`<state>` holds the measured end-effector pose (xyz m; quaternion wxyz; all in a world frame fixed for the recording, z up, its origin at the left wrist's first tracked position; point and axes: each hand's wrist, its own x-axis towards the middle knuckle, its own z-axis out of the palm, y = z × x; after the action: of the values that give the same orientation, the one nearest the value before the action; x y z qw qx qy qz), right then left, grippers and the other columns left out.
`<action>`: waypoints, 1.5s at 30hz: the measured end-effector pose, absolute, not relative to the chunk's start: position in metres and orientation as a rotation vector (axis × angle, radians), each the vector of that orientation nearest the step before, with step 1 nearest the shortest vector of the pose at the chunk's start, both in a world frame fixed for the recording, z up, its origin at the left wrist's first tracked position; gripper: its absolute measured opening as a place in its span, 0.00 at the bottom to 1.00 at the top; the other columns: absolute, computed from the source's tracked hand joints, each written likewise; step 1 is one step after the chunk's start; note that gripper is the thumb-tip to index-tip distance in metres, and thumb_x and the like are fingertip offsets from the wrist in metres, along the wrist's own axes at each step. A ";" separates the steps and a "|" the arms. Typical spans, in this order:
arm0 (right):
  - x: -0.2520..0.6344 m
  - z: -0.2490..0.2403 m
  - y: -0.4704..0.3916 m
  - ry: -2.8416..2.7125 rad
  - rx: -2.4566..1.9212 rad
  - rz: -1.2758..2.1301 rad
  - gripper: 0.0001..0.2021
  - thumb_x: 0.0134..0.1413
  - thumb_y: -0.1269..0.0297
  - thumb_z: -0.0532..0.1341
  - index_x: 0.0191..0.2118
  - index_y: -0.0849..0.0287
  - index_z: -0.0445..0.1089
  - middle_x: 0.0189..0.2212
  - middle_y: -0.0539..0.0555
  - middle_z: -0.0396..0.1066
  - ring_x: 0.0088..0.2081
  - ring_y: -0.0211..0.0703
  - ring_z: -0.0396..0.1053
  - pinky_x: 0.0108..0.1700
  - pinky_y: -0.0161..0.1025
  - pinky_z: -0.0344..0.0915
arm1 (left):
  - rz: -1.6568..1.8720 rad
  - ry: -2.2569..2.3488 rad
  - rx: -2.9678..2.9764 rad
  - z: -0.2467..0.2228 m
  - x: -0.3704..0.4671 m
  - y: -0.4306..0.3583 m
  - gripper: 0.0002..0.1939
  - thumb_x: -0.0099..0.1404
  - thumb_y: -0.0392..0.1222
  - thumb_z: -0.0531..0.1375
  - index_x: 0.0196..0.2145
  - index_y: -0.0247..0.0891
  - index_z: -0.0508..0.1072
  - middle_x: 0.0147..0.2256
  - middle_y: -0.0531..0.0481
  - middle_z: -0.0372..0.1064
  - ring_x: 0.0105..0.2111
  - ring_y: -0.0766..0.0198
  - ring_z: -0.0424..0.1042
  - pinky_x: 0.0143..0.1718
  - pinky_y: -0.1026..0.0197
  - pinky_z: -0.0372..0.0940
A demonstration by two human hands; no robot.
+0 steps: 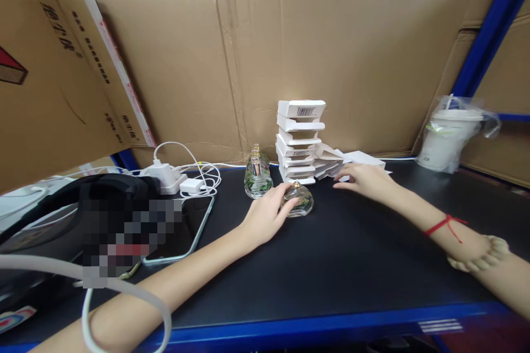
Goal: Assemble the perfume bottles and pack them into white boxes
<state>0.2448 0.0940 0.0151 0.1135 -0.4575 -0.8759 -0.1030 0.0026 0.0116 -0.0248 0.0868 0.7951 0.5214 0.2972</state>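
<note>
My left hand (pixel 267 212) has its thumb and fingers closed around the left side of a clear glass perfume bottle (pixel 301 203). The bottle stands on the black tabletop, with a gold-coloured neck on top and a green pattern in the glass. Behind my left hand a row of similar perfume bottles (pixel 257 179) stands, fitted with shiny tops. My right hand (pixel 362 181) hovers over the table, fingers bent and apart, close to some folded white paper pieces (pixel 329 162). Left of these pieces rises a stack of white cartons (pixel 298 140) with open ends.
A phone (pixel 186 229), a white charger (pixel 165 176) with cables and a black headset (pixel 78 204) lie on the left. A bagged white cup (pixel 445 140) stands at the right back. Cardboard walls (pixel 351 60) enclose the table. A white cable (pixel 136 295) crosses my left forearm.
</note>
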 end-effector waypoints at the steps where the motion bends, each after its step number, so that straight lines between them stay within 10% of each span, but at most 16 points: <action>1: 0.251 0.014 0.098 -2.529 -1.417 -0.333 0.07 0.47 0.59 0.63 0.30 0.56 0.74 0.31 0.54 0.74 0.30 0.45 0.70 0.27 0.37 0.60 | 0.888 1.552 2.367 -0.025 0.002 0.012 0.17 0.67 0.44 0.47 0.51 0.35 0.61 0.48 0.45 0.66 0.47 0.60 0.66 0.48 0.57 0.62; 12: 0.262 0.003 0.115 -2.517 -1.365 -0.041 0.07 0.39 0.76 0.62 0.27 0.58 0.74 0.24 0.54 0.73 0.27 0.45 0.71 0.29 0.39 0.67 | 0.934 1.534 2.359 -0.027 0.002 0.013 0.18 0.67 0.46 0.47 0.50 0.36 0.61 0.46 0.46 0.68 0.45 0.59 0.68 0.46 0.57 0.63; 27: 0.230 -0.002 0.095 -2.476 -1.179 0.503 0.10 0.43 0.69 0.63 0.35 0.66 0.74 0.29 0.57 0.74 0.30 0.41 0.72 0.34 0.37 0.67 | 0.997 1.422 2.322 -0.030 0.000 0.013 0.18 0.66 0.49 0.47 0.48 0.38 0.62 0.39 0.48 0.69 0.39 0.61 0.70 0.44 0.59 0.63; 45: 0.184 0.004 0.036 -1.905 -0.524 0.157 0.05 0.49 0.70 0.61 0.31 0.56 0.75 0.30 0.52 0.74 0.24 0.33 0.66 0.17 0.30 0.58 | 1.125 1.069 2.552 -0.031 -0.001 0.011 0.19 0.63 0.49 0.52 0.45 0.34 0.68 0.37 0.46 0.71 0.29 0.66 0.69 0.33 0.64 0.65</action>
<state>0.1843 0.0362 0.0043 0.5478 -0.2210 -0.8042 0.0663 -0.0013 0.0108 -0.0313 0.0774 0.8519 0.3568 0.3755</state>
